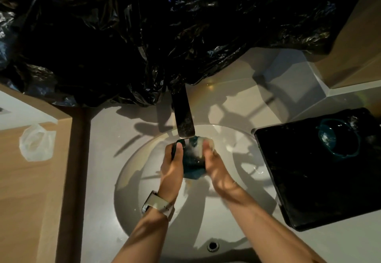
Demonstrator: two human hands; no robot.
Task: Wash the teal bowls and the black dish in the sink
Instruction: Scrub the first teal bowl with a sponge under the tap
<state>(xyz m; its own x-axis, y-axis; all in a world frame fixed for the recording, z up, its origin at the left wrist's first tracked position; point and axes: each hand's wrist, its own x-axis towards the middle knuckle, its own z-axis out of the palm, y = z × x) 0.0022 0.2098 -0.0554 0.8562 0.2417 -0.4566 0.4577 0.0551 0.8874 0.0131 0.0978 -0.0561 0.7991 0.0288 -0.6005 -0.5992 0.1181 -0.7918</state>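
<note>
Teal bowl [192,163] seemingly between both grips

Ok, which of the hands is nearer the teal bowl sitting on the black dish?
Right. The right hand is in the sink, on the side nearest the teal bowl on the black dish; the left hand is farther left, under the faucet.

A big crinkly black plastic sheet [127,36] hangs across the top and covers the back of the tap. The dark flat tap spout [183,116] sticks out from under it, over the round white basin. The grey worktop [99,159] runs around the basin. On the left is a light brown wooden surface [24,190] with a see-through plastic bag [36,143] lying on it. A small round overflow hole [212,245] sits at the near side.
</note>
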